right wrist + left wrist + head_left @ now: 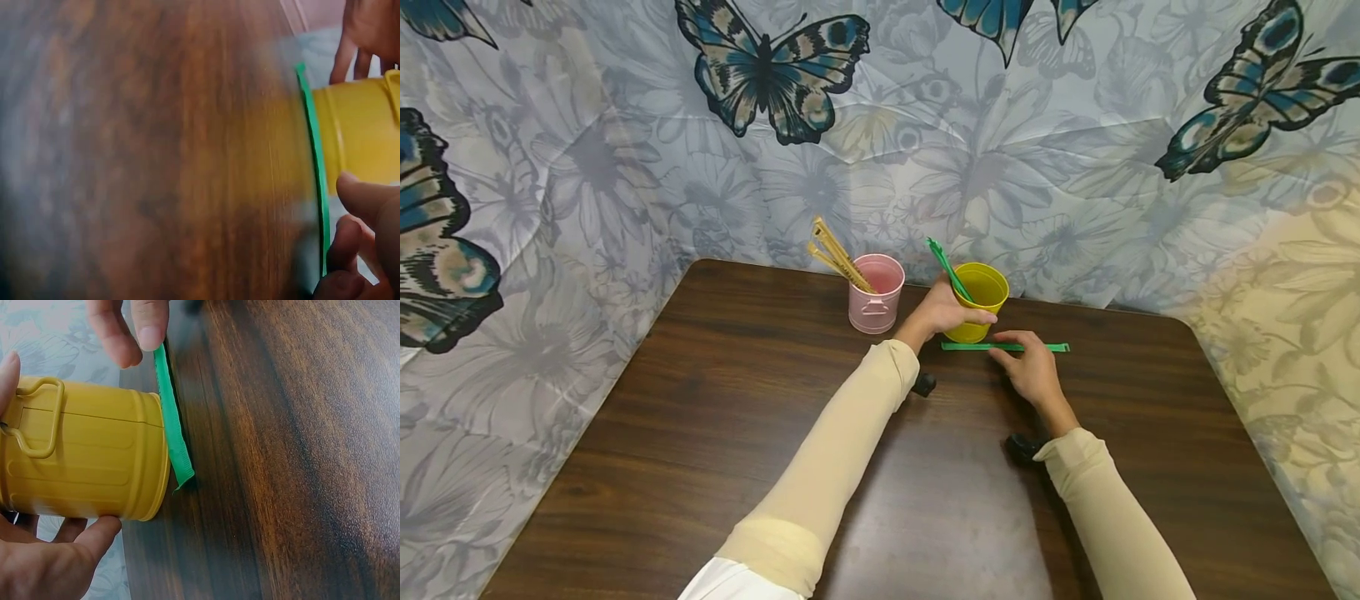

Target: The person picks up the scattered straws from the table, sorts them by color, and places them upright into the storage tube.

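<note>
My left hand (943,310) holds a small yellow metal bucket (988,287) upright near the table's back edge, fingers and thumb around its side. A few green stick packets (946,262) lean inside it. A single green stick packet (172,419) lies flat on the table along the front of the bucket's base. My right hand (1033,367) is over this packet, thumb and fingers apart on either side of it in the head view. The right wrist view shows the thumb (359,194) beside the bucket, with a gap between it and the fingers.
Left of the yellow bucket stands a pink bucket (874,317) with several yellow stick packets (838,254) leaning in it. The dark wooden table (700,433) ends just behind both buckets, against a butterfly-patterned cloth (925,167).
</note>
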`<state>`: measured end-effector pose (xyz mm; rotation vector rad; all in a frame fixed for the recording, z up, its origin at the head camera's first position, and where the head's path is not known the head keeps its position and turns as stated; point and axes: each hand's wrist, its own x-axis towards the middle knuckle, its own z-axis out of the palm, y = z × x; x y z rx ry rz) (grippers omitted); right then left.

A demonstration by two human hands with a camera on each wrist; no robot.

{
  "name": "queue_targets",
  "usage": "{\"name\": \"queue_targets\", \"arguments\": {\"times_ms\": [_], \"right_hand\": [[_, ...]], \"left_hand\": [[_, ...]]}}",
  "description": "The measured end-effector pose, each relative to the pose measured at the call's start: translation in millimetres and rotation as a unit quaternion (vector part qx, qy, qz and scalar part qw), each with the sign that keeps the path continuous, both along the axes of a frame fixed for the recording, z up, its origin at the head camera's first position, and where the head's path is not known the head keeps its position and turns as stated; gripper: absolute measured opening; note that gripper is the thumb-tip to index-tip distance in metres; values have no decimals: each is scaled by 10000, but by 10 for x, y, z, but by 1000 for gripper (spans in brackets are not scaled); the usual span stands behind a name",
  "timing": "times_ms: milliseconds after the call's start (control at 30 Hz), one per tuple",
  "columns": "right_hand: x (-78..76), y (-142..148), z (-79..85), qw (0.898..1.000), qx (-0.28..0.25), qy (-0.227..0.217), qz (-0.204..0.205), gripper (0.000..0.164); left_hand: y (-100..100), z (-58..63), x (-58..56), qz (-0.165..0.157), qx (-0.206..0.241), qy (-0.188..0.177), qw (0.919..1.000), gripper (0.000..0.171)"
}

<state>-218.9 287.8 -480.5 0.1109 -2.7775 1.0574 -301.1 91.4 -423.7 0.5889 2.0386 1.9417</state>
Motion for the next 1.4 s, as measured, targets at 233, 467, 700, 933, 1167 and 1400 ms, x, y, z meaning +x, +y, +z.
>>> {"name": "queue_targets", "arguments": {"times_ms": [233, 467, 700, 933, 1167, 1400], "right_hand": [[-36, 38, 48, 9975, -17, -698, -79, 41], [-48, 36, 81, 9941, 253, -1048, 119, 35], [-44, 14, 85, 9919, 629, -1058, 322, 27], [-36, 5, 107, 9909, 797, -925, 573, 18], [28, 28, 166, 9833, 1097, -1111, 938, 10], [138, 58, 292, 9710, 1692, -1234, 1150, 7]], "left_hand": [[-44, 146, 40, -124, -2, -17, 9999, 72], [-67, 188, 74, -190, 35, -95, 9998, 72], [-10, 38, 0, -20, -52, 178, 9998, 70], [-4, -3, -24, 48, -130, 212, 9997, 71], [-5, -6, -12, -23, -126, 147, 9998, 72], [3, -18, -24, -58, -135, 51, 9999, 73]]}}
